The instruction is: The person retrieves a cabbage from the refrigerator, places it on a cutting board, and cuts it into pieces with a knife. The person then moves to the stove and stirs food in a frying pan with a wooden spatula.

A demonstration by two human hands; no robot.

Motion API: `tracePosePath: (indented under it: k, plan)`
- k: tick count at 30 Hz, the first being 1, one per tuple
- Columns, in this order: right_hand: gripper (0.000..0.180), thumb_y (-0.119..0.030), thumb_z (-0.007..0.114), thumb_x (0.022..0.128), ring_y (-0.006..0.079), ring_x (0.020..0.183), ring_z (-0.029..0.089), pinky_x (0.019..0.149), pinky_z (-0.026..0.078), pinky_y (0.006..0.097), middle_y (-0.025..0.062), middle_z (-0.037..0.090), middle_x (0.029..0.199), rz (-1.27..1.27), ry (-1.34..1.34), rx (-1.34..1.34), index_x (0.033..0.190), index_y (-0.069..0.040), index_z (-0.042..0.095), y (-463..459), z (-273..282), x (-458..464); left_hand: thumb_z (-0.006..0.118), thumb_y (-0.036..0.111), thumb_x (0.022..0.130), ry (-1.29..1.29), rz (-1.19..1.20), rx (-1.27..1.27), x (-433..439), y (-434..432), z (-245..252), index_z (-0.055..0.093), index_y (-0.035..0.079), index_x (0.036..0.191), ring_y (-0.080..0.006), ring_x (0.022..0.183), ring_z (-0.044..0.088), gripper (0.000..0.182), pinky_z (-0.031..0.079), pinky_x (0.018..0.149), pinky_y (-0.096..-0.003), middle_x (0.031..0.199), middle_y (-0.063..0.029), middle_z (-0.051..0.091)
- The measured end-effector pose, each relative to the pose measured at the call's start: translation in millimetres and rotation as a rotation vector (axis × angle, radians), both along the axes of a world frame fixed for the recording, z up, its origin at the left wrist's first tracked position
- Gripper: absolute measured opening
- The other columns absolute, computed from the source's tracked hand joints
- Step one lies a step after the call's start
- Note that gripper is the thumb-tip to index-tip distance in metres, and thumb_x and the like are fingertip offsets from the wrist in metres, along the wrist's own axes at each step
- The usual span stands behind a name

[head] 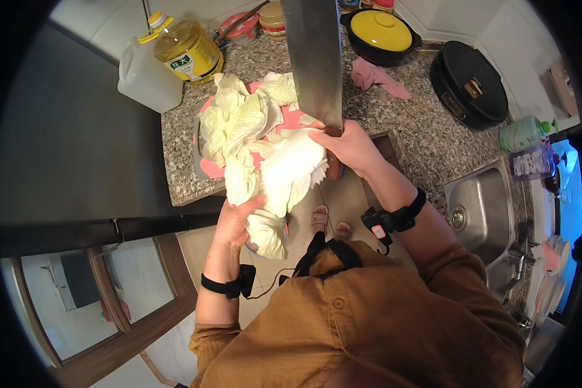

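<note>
My right hand (pixel 353 147) grips the brown handle of a cleaver (pixel 318 63), its broad blade pointing away from me. The thumb of that hand also rests on the edge of a large pale cabbage leaf (pixel 291 165). My left hand (pixel 234 224) holds the near end of the cabbage leaves, with a curled leaf (pixel 267 235) hanging beside its fingers. Beyond, loose cabbage leaves (pixel 235 119) are heaped on a pink cutting board (pixel 212 168) with a grey edge. The leaves hide much of the board, and the large leaf reaches past the counter's front edge.
On the granite counter (pixel 184 182) stand a cooking oil bottle (pixel 189 51), a white jug (pixel 148 80), a yellow-lidded pot (pixel 380 31) and a black electric cooker (pixel 468 85). A pink cloth (pixel 378 80) lies behind my right hand. Right is a steel sink (pixel 480 208).
</note>
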State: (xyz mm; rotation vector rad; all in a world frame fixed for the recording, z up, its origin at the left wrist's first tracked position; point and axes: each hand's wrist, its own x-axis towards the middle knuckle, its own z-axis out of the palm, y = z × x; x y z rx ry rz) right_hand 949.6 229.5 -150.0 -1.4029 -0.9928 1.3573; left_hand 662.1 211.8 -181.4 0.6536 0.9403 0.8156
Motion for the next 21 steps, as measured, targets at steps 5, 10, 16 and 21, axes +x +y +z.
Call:
tracePosePath:
  k: [5, 10, 16, 21]
  plan:
    - [0.025, -0.026, 0.067, 0.095, 0.0076, 0.058, 0.054, 0.057, 0.043, 0.0259, -0.0007, 0.063, 0.068, 0.052, -0.197, -0.068, 0.087, -0.002, 0.067, -17, 2, 34, 0.071, -0.003, 0.085, 0.19, 0.428, 0.121, -33, -15, 10, 0.05, 0.001, 0.138, -0.0235, 0.11, 0.061, 0.056, 0.051, 0.092, -0.0376, 0.128, -0.0119, 0.06]
    - [0.031, -0.028, 0.07, 0.084, 0.015, 0.054, 0.064, 0.056, 0.051, 0.0315, 0.0068, 0.066, 0.063, 0.279, -0.559, -0.24, 0.074, 0.002, 0.066, -44, -4, 88, 0.072, -0.003, 0.085, 0.352, 0.543, 0.336, -59, -12, 1, 0.054, -0.001, 0.134, -0.0201, 0.11, 0.061, 0.052, 0.048, 0.095, -0.0328, 0.127, -0.0096, 0.062]
    - [0.032, -0.027, 0.069, 0.084, 0.017, 0.055, 0.066, 0.053, 0.051, 0.0306, 0.0072, 0.067, 0.062, 0.537, -0.738, -0.381, 0.065, -0.002, 0.065, -51, -15, 105, 0.061, -0.006, 0.088, 0.709, 0.392, 0.72, -23, 11, -13, 0.056, -0.004, 0.131, -0.0179, 0.118, 0.058, 0.043, 0.042, 0.103, -0.0301, 0.13, -0.0113, 0.063]
    - [0.034, -0.028, 0.07, 0.083, 0.0186, 0.053, 0.065, 0.053, 0.053, 0.0328, 0.0095, 0.067, 0.062, 0.486, -0.715, -0.373, 0.069, 0.003, 0.065, -29, -39, 106, 0.066, -0.006, 0.082, 1.062, 0.275, 1.167, 16, 30, -25, 0.061, 0.0, 0.126, -0.0247, 0.112, 0.066, 0.045, 0.049, 0.099, -0.0368, 0.121, -0.0142, 0.068]
